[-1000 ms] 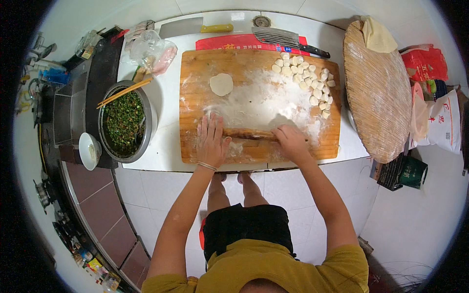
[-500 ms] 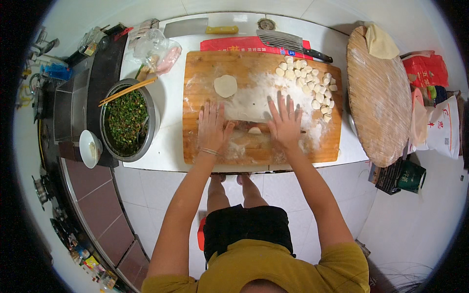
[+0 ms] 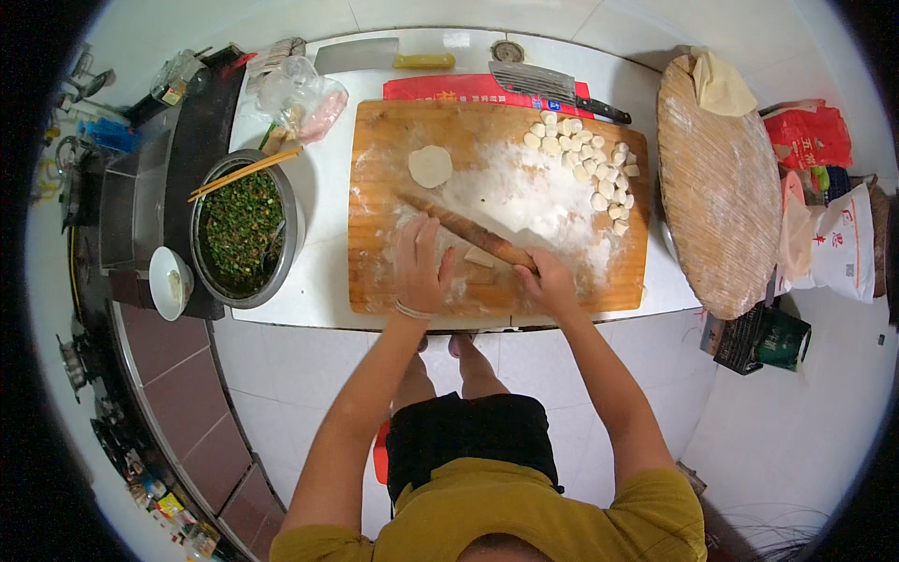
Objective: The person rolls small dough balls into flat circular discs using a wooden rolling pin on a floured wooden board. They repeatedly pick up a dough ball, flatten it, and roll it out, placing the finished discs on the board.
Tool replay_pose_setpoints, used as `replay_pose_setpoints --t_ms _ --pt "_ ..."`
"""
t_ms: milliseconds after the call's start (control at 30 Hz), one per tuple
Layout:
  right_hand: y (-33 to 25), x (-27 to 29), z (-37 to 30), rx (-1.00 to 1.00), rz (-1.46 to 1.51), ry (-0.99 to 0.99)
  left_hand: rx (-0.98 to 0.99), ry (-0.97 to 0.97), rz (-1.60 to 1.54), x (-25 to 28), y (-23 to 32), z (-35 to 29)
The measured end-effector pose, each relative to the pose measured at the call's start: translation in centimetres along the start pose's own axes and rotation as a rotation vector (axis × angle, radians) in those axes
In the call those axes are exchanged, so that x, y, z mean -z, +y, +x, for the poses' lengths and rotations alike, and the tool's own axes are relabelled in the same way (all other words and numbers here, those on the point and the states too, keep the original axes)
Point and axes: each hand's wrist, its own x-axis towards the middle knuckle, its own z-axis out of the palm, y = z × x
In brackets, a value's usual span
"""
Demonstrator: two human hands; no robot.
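Observation:
My right hand [image 3: 551, 279] is closed round the right end of a wooden rolling pin [image 3: 468, 231], which slants up and left over a floured wooden board [image 3: 382, 281]. Just below the pin lies a small flattened dough piece [image 3: 478, 257]. My left hand [image 3: 420, 269] rests open near the board's front, fingers stretched out, with its fingertips close to the pin; contact with it is unclear. Beyond them sits a rolled round dough wrapper [image 3: 430, 167]. Several small dough pieces [image 3: 607, 173] are gathered at the board's upper right, beside loose flour [image 3: 538, 192].
At left stands a metal bowl [image 3: 294, 225] of chopped green filling, chopsticks [image 3: 245, 173] across its rim, near a white bowl [image 3: 171, 283]. A yellow-handled cleaver [image 3: 361, 54] and black-handled knife [image 3: 538, 82] lie behind the board. A round woven tray [image 3: 721, 187] is at right.
The rolling pin has swung from level to slanted, its left end away from me. My right hand has gone from lying flat on it to gripping its end. My left hand has drawn slightly nearer.

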Motion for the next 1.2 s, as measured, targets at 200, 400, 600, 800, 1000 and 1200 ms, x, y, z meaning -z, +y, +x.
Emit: replay_pose_setpoints --t_ms 200,400,600,800,1000,1200 --pt "0.1 -0.4 -1.8 -0.320 0.556 -0.027 0.308 -0.116 -0.363 -3.1 3.7 -0.2" --pt "1.3 2.6 -1.4 -0.204 0.138 0.129 -0.037 -0.422 0.048 -4.0 2.1 -0.9" --pt "2.4 4.5 -0.8 0.177 -0.365 -0.114 -0.162 -0.156 0.107 0.4 -0.1 -1.8" --pt "0.8 0.6 5.1 0.282 -0.536 0.001 -0.077 -0.240 0.426 0.2 -3.4 0.3" --pt "0.5 -0.9 1.0 0.106 -0.708 0.067 -0.095 -0.328 0.326 0.4 -3.0 1.0" --pt "-1.0 -1.7 5.7 0.071 -0.650 0.185 -0.052 -0.320 0.443 0.0 -5.3 2.5"
